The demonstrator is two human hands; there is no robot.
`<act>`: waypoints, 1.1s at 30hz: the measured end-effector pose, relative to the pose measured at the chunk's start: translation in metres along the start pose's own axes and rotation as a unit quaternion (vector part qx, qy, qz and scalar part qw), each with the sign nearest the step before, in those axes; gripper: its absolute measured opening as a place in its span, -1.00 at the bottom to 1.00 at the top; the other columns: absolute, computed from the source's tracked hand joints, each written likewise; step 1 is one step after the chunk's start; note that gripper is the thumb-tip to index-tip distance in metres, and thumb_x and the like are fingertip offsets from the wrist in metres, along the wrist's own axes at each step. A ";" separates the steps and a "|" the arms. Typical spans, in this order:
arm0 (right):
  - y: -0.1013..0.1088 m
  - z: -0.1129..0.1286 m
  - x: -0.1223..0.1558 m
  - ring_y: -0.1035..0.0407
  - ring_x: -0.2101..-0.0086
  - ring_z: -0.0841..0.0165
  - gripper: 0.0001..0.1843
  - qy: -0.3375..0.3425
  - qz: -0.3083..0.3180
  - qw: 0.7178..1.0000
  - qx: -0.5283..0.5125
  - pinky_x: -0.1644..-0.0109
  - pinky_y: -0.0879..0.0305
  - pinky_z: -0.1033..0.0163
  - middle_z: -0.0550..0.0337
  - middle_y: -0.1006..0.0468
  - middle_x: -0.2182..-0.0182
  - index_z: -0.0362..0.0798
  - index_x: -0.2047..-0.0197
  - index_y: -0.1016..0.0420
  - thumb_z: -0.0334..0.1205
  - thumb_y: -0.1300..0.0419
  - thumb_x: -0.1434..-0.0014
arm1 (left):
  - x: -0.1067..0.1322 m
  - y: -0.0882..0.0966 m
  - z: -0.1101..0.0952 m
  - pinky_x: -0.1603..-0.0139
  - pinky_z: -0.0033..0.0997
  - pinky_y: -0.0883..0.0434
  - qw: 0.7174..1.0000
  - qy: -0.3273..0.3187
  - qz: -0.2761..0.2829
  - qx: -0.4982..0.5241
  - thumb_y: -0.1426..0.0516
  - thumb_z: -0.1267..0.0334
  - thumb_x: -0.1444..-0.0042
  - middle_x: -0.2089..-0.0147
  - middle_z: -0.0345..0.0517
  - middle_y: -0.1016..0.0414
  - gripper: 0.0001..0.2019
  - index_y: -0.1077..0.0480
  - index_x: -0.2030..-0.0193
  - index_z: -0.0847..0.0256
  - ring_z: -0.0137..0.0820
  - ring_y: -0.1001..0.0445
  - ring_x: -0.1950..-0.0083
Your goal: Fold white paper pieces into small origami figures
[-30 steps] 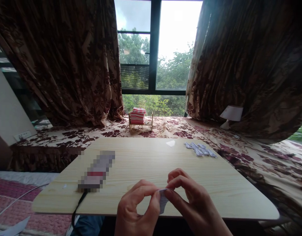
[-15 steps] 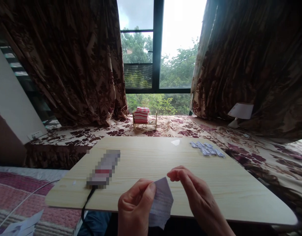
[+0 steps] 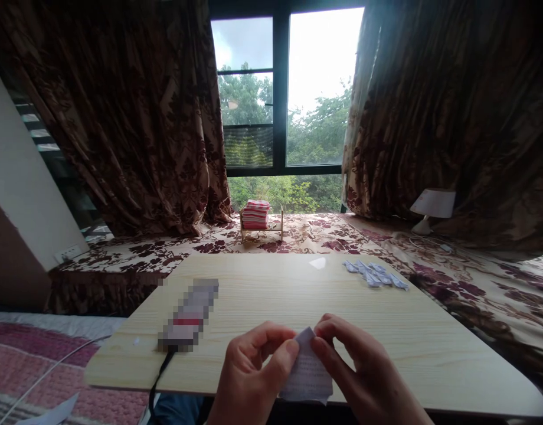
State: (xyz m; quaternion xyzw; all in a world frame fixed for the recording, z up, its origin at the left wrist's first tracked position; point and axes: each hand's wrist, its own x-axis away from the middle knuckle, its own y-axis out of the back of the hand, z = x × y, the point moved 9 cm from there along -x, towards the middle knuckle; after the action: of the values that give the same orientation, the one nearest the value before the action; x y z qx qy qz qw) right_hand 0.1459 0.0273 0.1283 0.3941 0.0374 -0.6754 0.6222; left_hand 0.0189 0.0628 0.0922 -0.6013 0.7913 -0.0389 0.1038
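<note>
A small folded sheet of printed paper (image 3: 307, 375) is held upright at the near edge of the table, its top coming to a point. My left hand (image 3: 260, 369) pinches its left side between thumb and fingers. On the other side, my right hand (image 3: 357, 360) pinches the paper near its peak, thumb against forefinger. Several small folded paper pieces (image 3: 374, 274) lie in a group at the far right of the pale wooden table (image 3: 271, 295). A small white paper piece (image 3: 318, 263) rests near the far edge.
A pixelated device (image 3: 189, 319) with a black cable (image 3: 159, 375) lies on the table's left. Beyond the table, a small rack (image 3: 261, 227) holds striped folded cloths (image 3: 255, 214). A white lamp (image 3: 433, 206) stands at the right. Loose paper (image 3: 54, 410) lies on the bed at lower left.
My right hand has come in to grip the paper, where before it hovered apart from it. The paper and my left hand have shifted slightly right. The view has tilted up a little.
</note>
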 end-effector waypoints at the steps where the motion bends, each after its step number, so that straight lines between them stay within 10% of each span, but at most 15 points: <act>1: 0.002 0.003 -0.002 -0.31 0.49 0.43 -0.78 0.010 0.007 1.000 0.012 0.40 -0.31 0.37 0.27 -0.36 0.52 -0.03 0.43 -0.31 -0.21 -0.06 -0.27 | -0.003 -0.004 -0.007 0.36 -0.54 -0.33 0.999 -0.009 0.027 -0.026 -0.25 0.15 0.01 0.41 -0.11 -0.54 -0.80 -0.53 0.37 0.28 -0.43 -0.42 0.37; 13: -0.008 0.003 -0.006 -0.28 0.46 0.44 -0.71 -0.035 0.105 0.993 0.044 0.35 -0.29 0.38 0.28 -0.36 0.53 -0.05 0.46 -0.32 -0.12 -0.05 -0.26 | -0.013 -0.026 -0.017 0.46 -0.50 -0.11 0.956 -0.031 0.172 -0.235 0.00 0.24 -0.13 0.52 -0.30 -0.10 -0.80 -0.18 0.49 0.20 -0.50 -0.10 0.45; 23: -0.004 -0.013 0.002 -0.33 0.41 0.39 -0.61 -0.102 0.092 0.991 -0.009 0.31 -0.30 0.36 0.23 -0.44 0.49 -0.07 0.43 -0.43 0.03 -0.04 -0.25 | -0.003 -0.016 -0.012 0.48 -0.49 -0.11 0.972 -0.091 0.007 -0.215 0.02 0.12 -0.15 0.54 -0.29 -0.07 -0.73 -0.18 0.52 0.18 -0.49 -0.08 0.49; 29: 0.034 -0.047 0.012 -0.28 0.49 0.42 -0.62 -0.142 0.006 0.990 -0.025 0.42 -0.24 0.38 0.26 -0.36 0.57 -0.05 0.51 -0.38 0.02 -0.09 -0.21 | -0.016 0.022 -0.029 0.55 -0.57 -0.11 0.969 -0.127 -0.096 -0.191 -0.08 0.15 -0.11 0.59 -0.31 -0.13 -0.75 -0.25 0.53 0.20 -0.51 -0.11 0.53; 33: 0.031 -0.032 -0.002 -0.37 0.32 0.36 -0.73 -0.092 -0.006 0.995 -0.048 0.23 -0.29 0.34 0.18 -0.47 0.39 -0.03 0.35 -0.47 -0.06 -0.09 -0.24 | -0.017 0.002 -0.028 0.49 -0.58 -0.18 0.965 -0.111 0.010 -0.238 -0.07 0.17 -0.14 0.52 -0.26 -0.24 -0.77 -0.30 0.49 0.22 -0.48 -0.22 0.46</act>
State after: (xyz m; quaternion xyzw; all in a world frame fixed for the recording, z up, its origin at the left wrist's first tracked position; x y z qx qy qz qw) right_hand 0.1882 0.0393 0.1204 0.2993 0.0148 -0.7099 0.6373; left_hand 0.0152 0.0780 0.1213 -0.6010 0.7673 0.2190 0.0454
